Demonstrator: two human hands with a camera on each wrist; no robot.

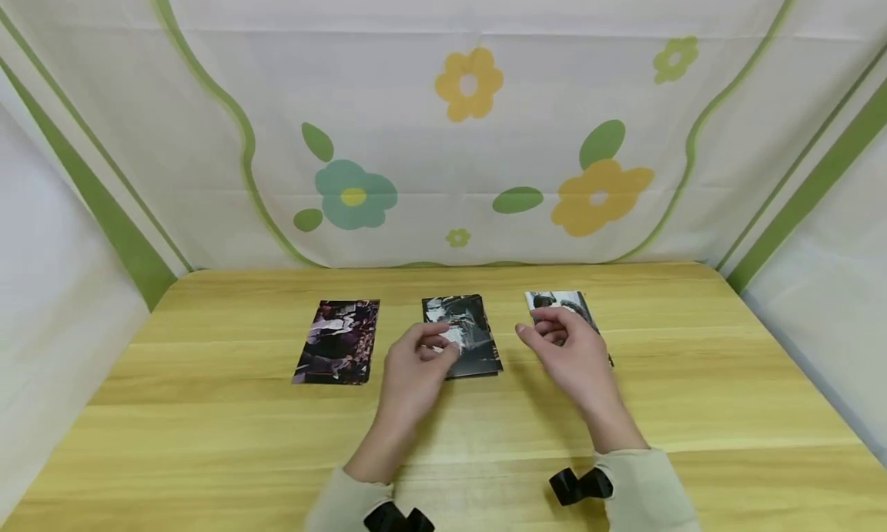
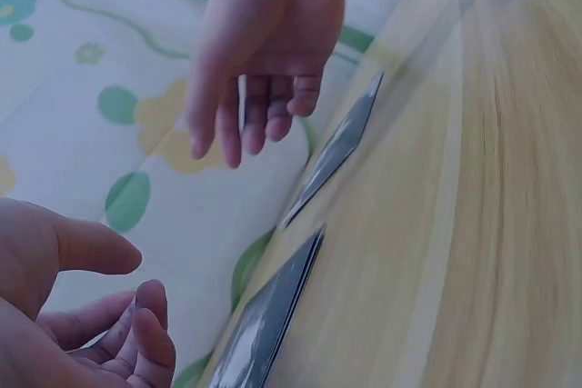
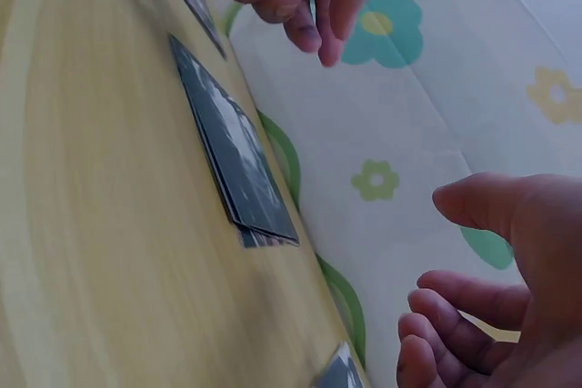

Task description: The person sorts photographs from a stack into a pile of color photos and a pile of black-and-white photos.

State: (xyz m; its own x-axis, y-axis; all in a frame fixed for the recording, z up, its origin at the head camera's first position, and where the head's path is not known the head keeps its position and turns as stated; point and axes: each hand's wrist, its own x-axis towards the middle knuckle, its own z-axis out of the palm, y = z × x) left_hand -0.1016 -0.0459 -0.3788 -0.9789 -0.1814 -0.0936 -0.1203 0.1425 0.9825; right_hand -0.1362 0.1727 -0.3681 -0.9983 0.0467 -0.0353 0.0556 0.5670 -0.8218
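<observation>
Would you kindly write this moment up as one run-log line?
left grip: empty, near middle photo stack | right grip: empty, near right photo | left photo: untouched on wooden table

Rightmost photo, perhaps several, partly hidden

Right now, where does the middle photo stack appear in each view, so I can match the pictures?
Head: middle photo stack just below centre, partly hidden by the left hand.
Left wrist: middle photo stack cut by the bottom edge, left of centre.
Right wrist: middle photo stack left of centre.
Shared landmark: flowered cloth.
</observation>
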